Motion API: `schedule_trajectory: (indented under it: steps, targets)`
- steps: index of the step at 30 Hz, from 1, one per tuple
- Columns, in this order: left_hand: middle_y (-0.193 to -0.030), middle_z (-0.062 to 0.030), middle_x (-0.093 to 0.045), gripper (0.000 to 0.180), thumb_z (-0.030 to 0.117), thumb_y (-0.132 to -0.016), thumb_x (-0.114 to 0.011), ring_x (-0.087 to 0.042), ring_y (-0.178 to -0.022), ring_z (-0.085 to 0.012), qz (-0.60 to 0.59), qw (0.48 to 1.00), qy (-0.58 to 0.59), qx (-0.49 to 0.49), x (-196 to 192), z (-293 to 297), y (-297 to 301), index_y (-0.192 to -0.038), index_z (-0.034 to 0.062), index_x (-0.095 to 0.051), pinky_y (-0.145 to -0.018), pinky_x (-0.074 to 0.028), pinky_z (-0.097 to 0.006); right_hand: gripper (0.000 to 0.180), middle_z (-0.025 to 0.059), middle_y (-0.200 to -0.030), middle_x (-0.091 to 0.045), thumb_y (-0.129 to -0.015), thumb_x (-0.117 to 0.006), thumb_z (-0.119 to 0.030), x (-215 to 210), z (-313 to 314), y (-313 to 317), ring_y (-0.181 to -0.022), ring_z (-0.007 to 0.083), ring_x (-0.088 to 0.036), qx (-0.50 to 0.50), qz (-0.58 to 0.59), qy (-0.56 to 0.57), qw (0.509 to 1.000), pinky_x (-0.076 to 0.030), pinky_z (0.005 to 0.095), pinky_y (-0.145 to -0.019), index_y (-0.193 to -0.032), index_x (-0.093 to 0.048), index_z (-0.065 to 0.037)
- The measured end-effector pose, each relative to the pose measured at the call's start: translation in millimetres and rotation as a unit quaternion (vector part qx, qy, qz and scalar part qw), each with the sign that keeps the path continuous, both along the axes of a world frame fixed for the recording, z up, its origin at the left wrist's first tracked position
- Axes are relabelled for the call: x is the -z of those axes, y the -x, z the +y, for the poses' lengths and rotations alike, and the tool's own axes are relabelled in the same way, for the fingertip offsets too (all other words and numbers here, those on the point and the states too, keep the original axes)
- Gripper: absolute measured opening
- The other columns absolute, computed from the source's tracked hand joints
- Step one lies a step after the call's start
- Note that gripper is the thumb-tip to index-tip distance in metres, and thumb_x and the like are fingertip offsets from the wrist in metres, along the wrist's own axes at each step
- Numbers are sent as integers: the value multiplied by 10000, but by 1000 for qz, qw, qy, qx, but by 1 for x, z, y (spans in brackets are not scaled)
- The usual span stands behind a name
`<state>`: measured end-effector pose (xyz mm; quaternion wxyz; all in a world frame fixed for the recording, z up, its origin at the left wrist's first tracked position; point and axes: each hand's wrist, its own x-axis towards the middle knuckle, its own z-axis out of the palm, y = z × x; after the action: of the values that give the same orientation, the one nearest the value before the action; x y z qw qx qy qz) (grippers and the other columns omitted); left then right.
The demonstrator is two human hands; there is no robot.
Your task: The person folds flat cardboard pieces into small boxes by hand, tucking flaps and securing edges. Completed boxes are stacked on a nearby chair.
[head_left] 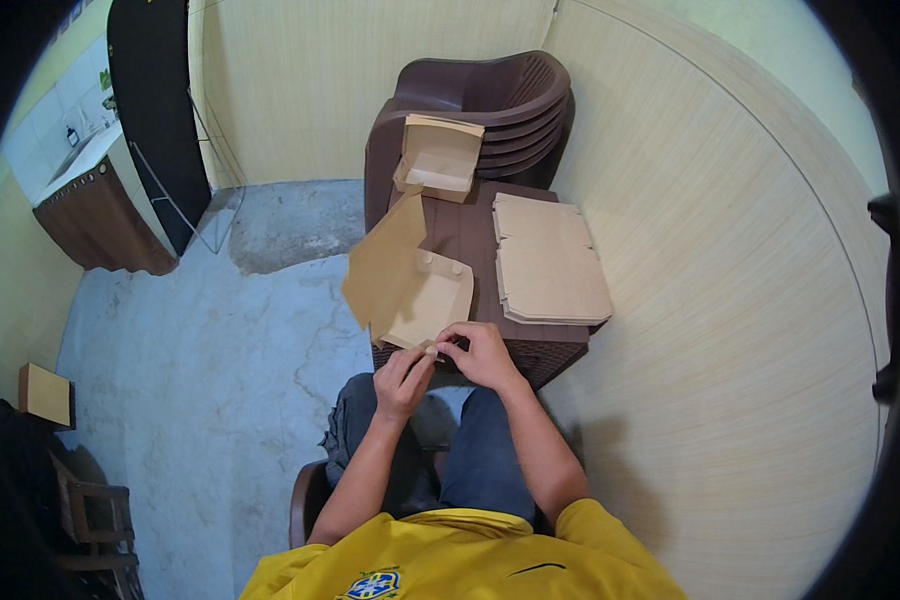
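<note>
In front of me a cardboard box is partly folded, and its lid leans up and out to the left. Two round tabs show on the inside of its far wall. My left hand is closed at the box's near edge, fingertips pinching the cardboard there. Right beside it, my right hand pinches the same near edge with thumb and forefinger. The fingertips of both hands almost meet, and they hide the bit of cardboard between them.
Flat cardboard blanks are stacked on the right of the brown table. At its far end stands a folded box with a raised lid, before stacked brown plastic chairs. A wood-pattern wall rises at the right.
</note>
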<state>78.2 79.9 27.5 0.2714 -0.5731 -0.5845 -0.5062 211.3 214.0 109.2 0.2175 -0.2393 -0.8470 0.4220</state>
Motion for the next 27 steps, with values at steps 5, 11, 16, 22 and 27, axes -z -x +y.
schedule_trajectory:
  steps: [5, 11, 16, 22, 27]
  targets:
    - [-983, -67, -724, 331, -27, -755, -881, -737, -804, -237, 14, 1000, -5, 19, -6, 5, 3, -1060, 72, -801, -646, -582, -341, 116, 176, -931, -768, -920, -772, -80, 1, 10, 4, -795, 325, -748, -28, 17, -58, 998, -587, 411, -749, -997, -796, 2]
    - [-971, -57, -724, 312, -15, -745, -883, -734, -779, -228, 29, 999, -13, 7, -8, 10, 3, -1028, 84, -801, -627, -570, -334, 122, 187, -935, -739, -923, -749, -72, -2, 17, 2, -806, 342, -741, -44, 2, -41, 998, -584, 422, -741, -1004, -785, 12]
    - [-946, -37, -725, 294, 15, -740, -891, -729, -755, -217, 33, 999, -9, -9, -5, 9, 2, -1007, 102, -803, -613, -559, -326, 131, 197, -956, -739, -924, -744, -70, 1, 13, -1, -823, 346, -743, -41, -8, -41, 998, -584, 424, -744, -1016, -777, 17]
    - [-943, -33, -732, 285, 41, -730, -907, -720, -737, -213, 45, 999, -17, 5, -6, 8, 4, -987, 109, -803, -604, -555, -330, 138, 183, -995, -748, -953, -749, -70, 7, 14, -4, -870, 311, -728, -52, -15, -71, 996, -572, 409, -790, -1051, -764, 26]
    - [-941, -29, -741, 273, 46, -741, -902, -738, -767, -215, 53, 999, -7, -4, -9, 9, 5, -988, 107, -805, -637, -577, -333, 136, 202, -1036, -751, -973, -722, -54, 11, 15, -6, -987, 389, -710, -72, 0, -110, 991, -568, 456, -863, -1076, -751, 31]
